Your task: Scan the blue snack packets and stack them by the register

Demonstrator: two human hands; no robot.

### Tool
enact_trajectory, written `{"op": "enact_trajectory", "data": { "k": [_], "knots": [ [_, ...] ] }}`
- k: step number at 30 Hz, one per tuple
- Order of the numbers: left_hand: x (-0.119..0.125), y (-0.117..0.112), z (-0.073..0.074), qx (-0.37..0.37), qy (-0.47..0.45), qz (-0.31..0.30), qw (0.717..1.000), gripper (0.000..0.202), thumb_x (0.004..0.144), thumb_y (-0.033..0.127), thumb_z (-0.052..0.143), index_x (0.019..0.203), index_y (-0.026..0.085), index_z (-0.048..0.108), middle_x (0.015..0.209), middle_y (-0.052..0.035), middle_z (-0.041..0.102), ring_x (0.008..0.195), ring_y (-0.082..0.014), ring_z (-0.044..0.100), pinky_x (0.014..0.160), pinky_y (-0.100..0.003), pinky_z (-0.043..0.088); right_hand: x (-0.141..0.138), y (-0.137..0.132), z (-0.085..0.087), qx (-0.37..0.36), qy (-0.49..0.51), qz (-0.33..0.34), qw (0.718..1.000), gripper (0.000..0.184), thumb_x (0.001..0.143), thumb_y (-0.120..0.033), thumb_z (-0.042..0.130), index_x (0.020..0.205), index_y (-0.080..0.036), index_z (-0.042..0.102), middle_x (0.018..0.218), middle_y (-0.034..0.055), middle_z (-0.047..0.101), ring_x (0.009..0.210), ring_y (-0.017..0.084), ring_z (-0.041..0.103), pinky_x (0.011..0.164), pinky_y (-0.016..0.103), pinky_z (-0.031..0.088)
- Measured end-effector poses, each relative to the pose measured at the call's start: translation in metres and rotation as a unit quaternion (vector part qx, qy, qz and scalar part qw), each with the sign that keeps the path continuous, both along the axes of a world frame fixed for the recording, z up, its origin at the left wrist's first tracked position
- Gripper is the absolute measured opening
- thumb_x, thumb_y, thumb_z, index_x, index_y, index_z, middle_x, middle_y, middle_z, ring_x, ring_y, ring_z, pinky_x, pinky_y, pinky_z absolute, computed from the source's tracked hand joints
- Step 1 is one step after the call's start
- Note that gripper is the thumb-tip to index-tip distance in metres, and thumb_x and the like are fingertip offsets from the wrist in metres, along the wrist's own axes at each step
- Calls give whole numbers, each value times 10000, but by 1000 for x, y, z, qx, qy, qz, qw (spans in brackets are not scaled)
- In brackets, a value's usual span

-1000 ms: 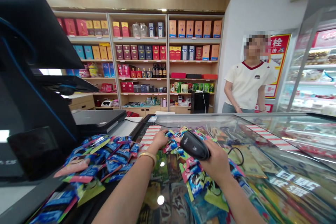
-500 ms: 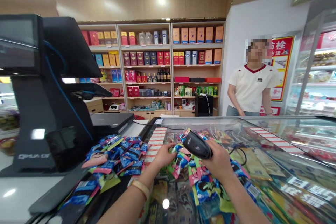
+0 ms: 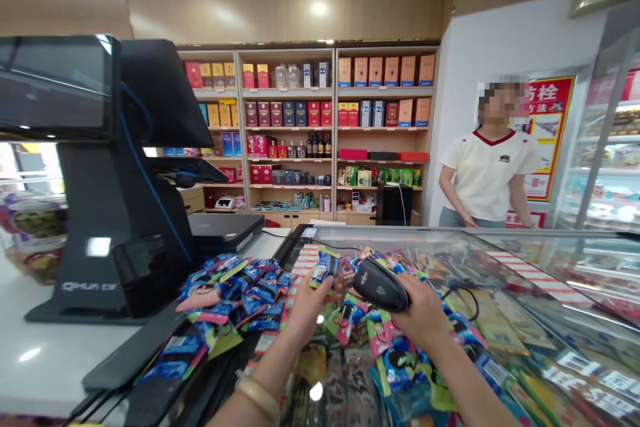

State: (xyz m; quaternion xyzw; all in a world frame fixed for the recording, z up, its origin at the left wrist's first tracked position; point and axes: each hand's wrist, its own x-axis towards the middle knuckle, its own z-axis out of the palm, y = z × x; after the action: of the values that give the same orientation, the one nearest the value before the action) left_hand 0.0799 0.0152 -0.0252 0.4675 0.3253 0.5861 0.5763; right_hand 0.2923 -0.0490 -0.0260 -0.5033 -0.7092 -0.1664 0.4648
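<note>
My left hand (image 3: 310, 307) pinches a small blue foil snack packet (image 3: 320, 267) upright, just left of the scanner. My right hand (image 3: 423, 310) is closed around a black handheld barcode scanner (image 3: 381, 285), whose cable runs off to the right. The scanner's nose points left, toward the packet, and the two are very close. A loose heap of blue, pink and green snack packets (image 3: 230, 300) lies on the glass counter (image 3: 540, 260) below and around both hands. A gold bangle (image 3: 257, 397) circles my left wrist.
A black till with screens (image 3: 150, 97) and a dark flat device (image 3: 225, 230) stand at the left. Across the counter stands a person in a white T-shirt (image 3: 487, 177). Behind are wooden shelves (image 3: 335, 127) of boxes and bottles. A chilled display case (image 3: 607, 167) stands at the right.
My left hand has risen from the heap with a small blue packet pinched upright in its fingers. The scanner stays in my right hand, and the view has shifted slightly.
</note>
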Motion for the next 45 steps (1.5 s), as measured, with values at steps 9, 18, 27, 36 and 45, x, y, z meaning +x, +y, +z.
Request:
{"op": "enact_trajectory", "data": {
  "k": [9, 18, 27, 36, 45],
  "knots": [
    [-5, 5, -12, 181, 225, 113, 951, 279, 762, 196, 589, 1035, 164, 636, 789, -34, 699, 641, -177, 671, 617, -285, 552, -11, -7, 5, -29, -35, 43, 998, 168, 706, -178, 553, 861, -208, 612, 778, 30, 634, 722, 176, 591, 633, 261, 425],
    [-6, 7, -18, 201, 254, 121, 938, 361, 769, 187, 598, 1129, 180, 620, 822, -47, 716, 764, -204, 687, 721, -312, 546, -12, -8, 6, -46, -33, 41, 998, 118, 708, -197, 545, 812, -209, 600, 751, 24, 630, 699, 170, 596, 610, 252, 429],
    [-23, 11, 14, 35, -50, 189, 980, 130, 783, 254, 663, 799, 137, 607, 645, -28, 682, 519, -133, 627, 513, -220, 503, -3, -4, 0, -13, -53, 33, 998, 176, 690, -218, 544, 845, -223, 627, 807, 51, 671, 734, 198, 639, 625, 275, 486],
    [-71, 16, 43, -7, -301, 270, 914, 145, 909, 190, 493, 791, 155, 571, 988, -77, 711, 692, -86, 673, 590, -160, 523, -1, -2, -7, -10, -57, 17, 998, 192, 703, -226, 542, 873, -223, 631, 879, 62, 691, 798, 212, 656, 670, 293, 513],
    [-80, 16, 46, -146, -420, 123, 887, 224, 970, 248, 393, 947, 114, 571, 801, -65, 692, 632, -68, 667, 568, -103, 539, 7, 2, -14, -6, -66, -1, 998, 278, 691, -212, 519, 938, -221, 646, 956, 77, 699, 851, 232, 670, 696, 317, 531]
  ]
}}
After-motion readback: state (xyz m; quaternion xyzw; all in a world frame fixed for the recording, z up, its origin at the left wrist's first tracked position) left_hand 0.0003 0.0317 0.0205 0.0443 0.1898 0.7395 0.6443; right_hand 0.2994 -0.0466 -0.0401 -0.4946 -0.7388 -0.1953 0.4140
